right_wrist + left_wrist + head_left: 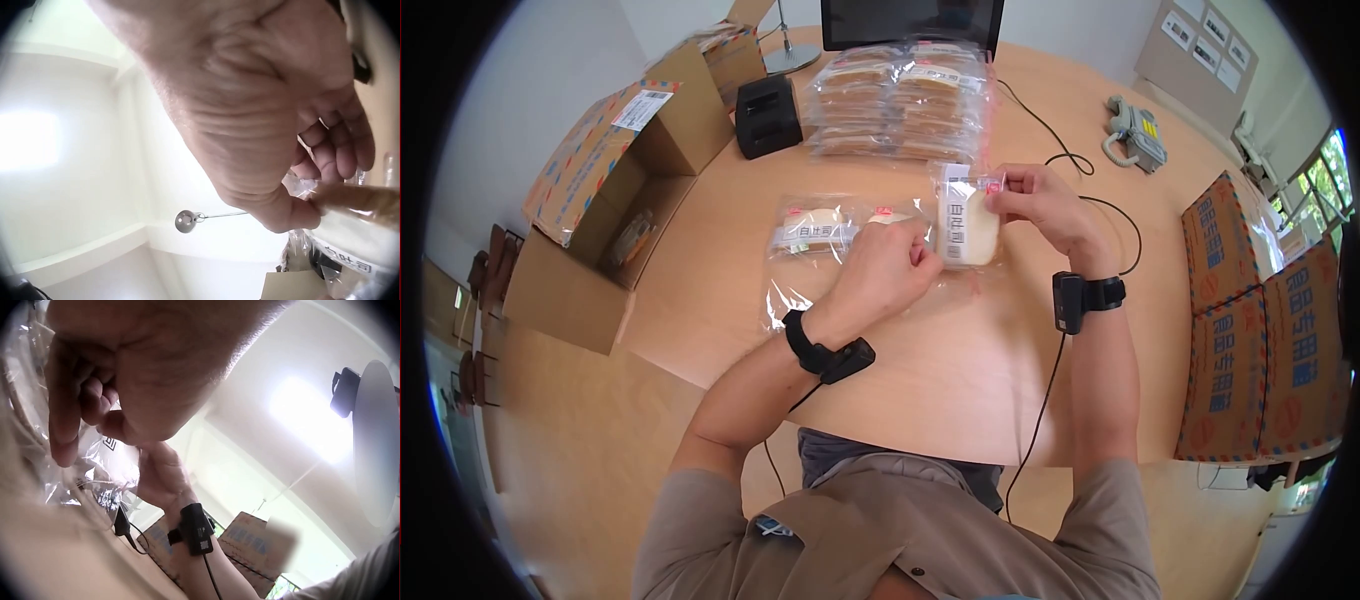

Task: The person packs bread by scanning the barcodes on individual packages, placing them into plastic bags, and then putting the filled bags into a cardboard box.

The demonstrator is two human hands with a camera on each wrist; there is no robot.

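Wooden tabletop (pixel 900 400), right hand (pixel 1055 212) pinching one white-toast packet (pixel 970 238) at its centre, two similar packets (pixel 805 235) lying leftward, left hand (pixel 882 268) over one, cannot tell whether grasping.

a wooden table (pixel 960 380) bears stacked bread packets (pixel 895 108) and a telephone (pixel 1141 137).

Pale wall (pixel 510 140), light-brown table (pixel 940 370), window (pixel 1328 182), bright ceiling light (pixel 311 419).

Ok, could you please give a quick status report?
Right hand pinching clear plastic packet of white bread. Left hand curled, grip unclear. It partly hides another clear bread packet.
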